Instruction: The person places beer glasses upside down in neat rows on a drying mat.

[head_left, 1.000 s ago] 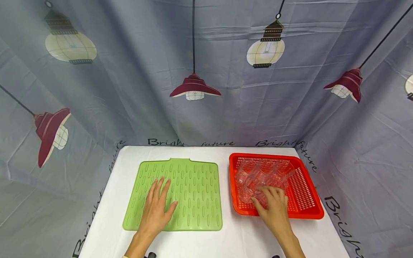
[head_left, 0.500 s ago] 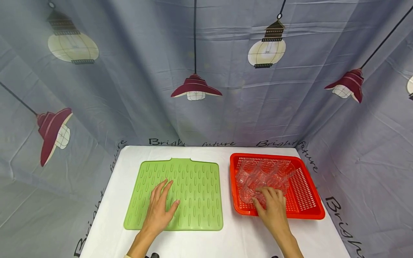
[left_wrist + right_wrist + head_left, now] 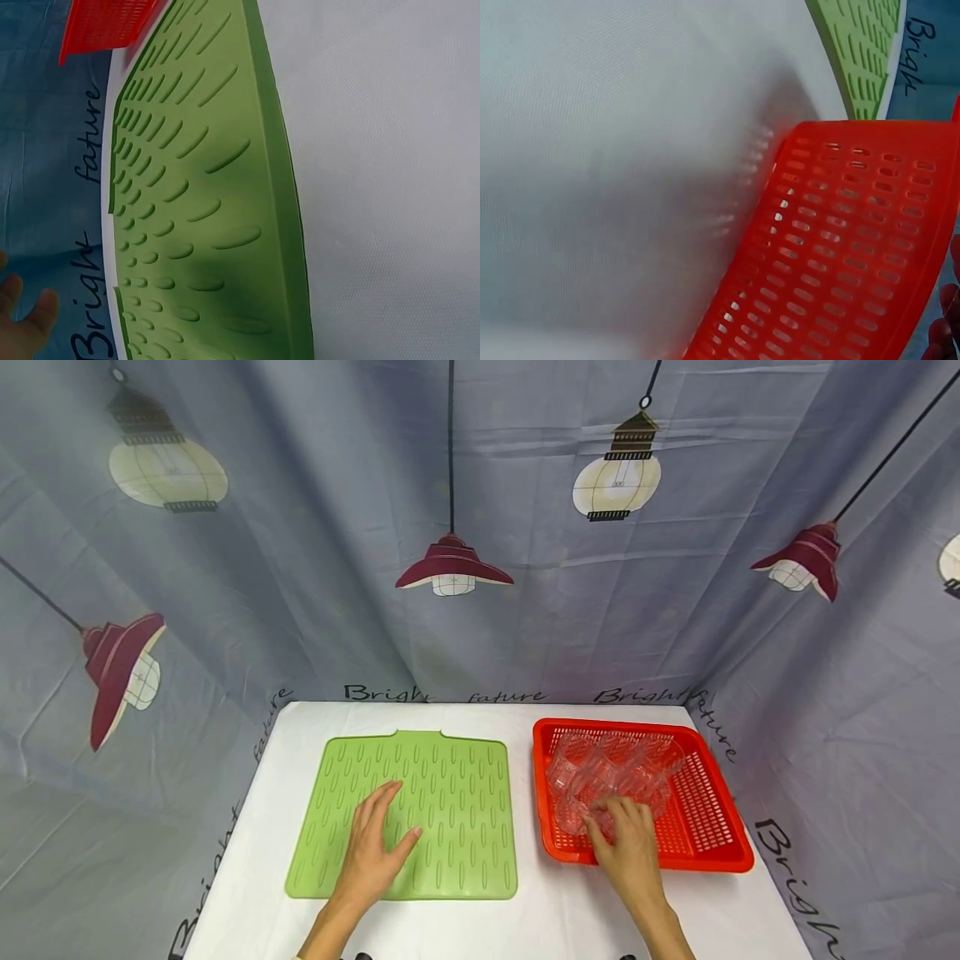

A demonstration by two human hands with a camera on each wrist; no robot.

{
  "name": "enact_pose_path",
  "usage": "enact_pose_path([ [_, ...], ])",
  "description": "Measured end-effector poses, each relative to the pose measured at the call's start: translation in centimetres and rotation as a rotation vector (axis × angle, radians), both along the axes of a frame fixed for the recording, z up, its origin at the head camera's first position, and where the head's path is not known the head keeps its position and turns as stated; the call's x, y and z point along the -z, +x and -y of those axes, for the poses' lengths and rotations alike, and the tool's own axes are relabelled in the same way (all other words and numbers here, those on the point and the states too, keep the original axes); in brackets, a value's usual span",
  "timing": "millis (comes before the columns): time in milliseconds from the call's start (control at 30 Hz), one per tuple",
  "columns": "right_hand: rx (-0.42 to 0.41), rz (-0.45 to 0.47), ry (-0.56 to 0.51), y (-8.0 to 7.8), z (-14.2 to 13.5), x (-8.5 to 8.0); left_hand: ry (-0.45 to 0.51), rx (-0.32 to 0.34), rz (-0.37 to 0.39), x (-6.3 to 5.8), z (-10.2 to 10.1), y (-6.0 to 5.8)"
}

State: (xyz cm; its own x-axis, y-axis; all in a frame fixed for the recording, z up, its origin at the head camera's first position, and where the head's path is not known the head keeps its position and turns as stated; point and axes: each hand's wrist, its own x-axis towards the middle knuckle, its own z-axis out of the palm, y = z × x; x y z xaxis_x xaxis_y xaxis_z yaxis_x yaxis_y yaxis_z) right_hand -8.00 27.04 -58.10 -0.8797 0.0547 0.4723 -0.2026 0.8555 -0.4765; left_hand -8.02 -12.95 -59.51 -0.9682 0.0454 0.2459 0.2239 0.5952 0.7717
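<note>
A white cloth-covered table (image 3: 547,931) stands in a corner hung with a grey-blue fabric curtain (image 3: 525,639), creased and printed with maroon and cream hanging lamps (image 3: 453,566) and, low down, dark script reading "Bright" and "fature". On the table's left half lies a flat, light-green rectangular mat (image 3: 468,827) covered in raised oval ridges; on the right sits a shallow red plastic basket (image 3: 720,862) with perforated walls and floor. Several clear, pink-tinged cups (image 3: 597,774) crowd its left and middle parts.

The person's right hand (image 3: 628,837) reaches over the basket's near rim. Its thumb and bent fingers pinch the clear near-row cup (image 3: 603,828), which lies directly below and between them, inside the basket with its neighbours close around it. The left hand (image 3: 369,853) hangs over the mat, thumb spread well apart from loosely extended fingers that point away and slightly right.

Through such clear walls I cannot tell which way the pinched cup's mouth faces, nor its long axis. The basket and mat both run longest from left to right, while the mat's ridges point away from the person.
</note>
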Motion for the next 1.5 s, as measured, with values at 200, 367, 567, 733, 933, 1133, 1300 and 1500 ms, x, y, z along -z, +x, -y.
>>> enact_pose_path([
  [200,0.027,0.025,-0.041,0.2,0.5,0.4,-0.039,0.003,-0.034,0.3,-0.2,0.3],
  [367,0.036,0.02,-0.069,0.0,0.7,0.3,-0.046,-0.001,-0.05,0.5,-0.3,0.2],
  [567,0.032,-0.016,-0.051,-0.2,0.8,0.4,-0.038,-0.003,-0.053,0.6,-0.4,0.1],
  [733,0.032,-0.044,-0.003,-0.3,0.9,0.6,-0.022,0.004,-0.04,0.6,-0.5,0.2],
  [933,0.029,-0.054,0.013,-0.2,1.1,0.7,0.003,-0.006,-0.016,0.6,-0.6,0.4],
  [1133,0.03,-0.058,-0.003,-0.1,1.2,0.1,0.045,-0.012,0.005,0.7,-1.0,0.4],
  [1300,0.027,-0.093,-0.022,0.1,1.1,-1.1,0.057,-0.009,0.024,0.8,-1.5,0.4],
  [1500,-0.006,-0.168,-0.022,0.2,1.2,-2.7,0.085,-0.003,0.023,0.7,-2.0,0.7],
])
